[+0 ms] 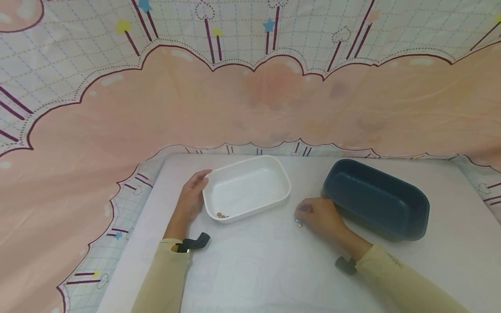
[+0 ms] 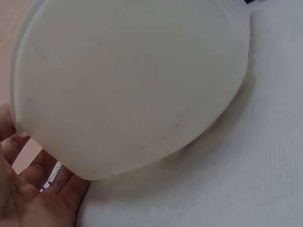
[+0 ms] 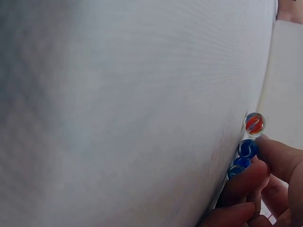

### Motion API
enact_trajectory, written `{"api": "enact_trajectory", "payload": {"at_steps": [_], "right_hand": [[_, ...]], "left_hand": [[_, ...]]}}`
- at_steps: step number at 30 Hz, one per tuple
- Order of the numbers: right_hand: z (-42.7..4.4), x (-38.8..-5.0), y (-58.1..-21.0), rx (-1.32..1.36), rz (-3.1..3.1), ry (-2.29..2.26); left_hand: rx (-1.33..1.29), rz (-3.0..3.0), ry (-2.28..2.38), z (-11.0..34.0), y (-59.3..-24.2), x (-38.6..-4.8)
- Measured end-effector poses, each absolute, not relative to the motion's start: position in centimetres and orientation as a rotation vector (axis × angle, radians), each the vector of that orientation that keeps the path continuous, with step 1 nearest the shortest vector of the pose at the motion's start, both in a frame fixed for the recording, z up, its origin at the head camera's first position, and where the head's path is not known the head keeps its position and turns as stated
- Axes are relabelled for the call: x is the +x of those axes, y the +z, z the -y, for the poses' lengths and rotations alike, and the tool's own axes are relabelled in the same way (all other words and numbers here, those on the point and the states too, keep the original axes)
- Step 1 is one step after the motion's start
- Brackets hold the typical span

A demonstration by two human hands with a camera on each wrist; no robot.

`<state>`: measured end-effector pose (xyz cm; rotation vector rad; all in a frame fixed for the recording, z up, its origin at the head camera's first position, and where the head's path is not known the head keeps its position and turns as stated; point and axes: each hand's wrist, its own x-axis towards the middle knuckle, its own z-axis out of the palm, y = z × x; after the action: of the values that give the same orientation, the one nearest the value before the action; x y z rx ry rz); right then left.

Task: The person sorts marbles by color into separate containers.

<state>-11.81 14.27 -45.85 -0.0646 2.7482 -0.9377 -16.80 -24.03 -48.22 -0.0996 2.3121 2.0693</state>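
Observation:
My left hand (image 1: pixel 192 198) grips the left end of a white plastic tub (image 1: pixel 250 158), thumb at its rim. The left wrist view shows the fingers (image 2: pixel 35 175) against the tub's outer wall. A few small brownish marbles (image 1: pixel 221 215) lie in the tub's near left corner. On the tabletop between the two tubs, my right hand (image 1: pixel 321 215) has its thumb and curled fingers on several glass marbles. Close up, these are blue swirled marbles (image 3: pixel 247 148) at the fingertips and a clear marble with red and orange swirls (image 3: pixel 254 124) just beyond the thumb.
A dark blue tub (image 1: pixel 375 198) stands at the right, angled, just beyond my right hand; its visible inside shows a bare floor. White cloth covers the table (image 1: pixel 242 269). A patterned peach curtain (image 1: pixel 250 104) hangs behind the table and along its left side.

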Motion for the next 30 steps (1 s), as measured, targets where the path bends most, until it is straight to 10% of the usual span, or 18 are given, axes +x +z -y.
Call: {"api": "enact_trajectory", "payload": {"at_steps": [30], "right_hand": [[-14.2,-11.9,-44.7,-0.097,-2.762,-1.034]], "left_hand": [[-0.094,-2.303,2.078,24.1,-48.4,-16.9]]}}
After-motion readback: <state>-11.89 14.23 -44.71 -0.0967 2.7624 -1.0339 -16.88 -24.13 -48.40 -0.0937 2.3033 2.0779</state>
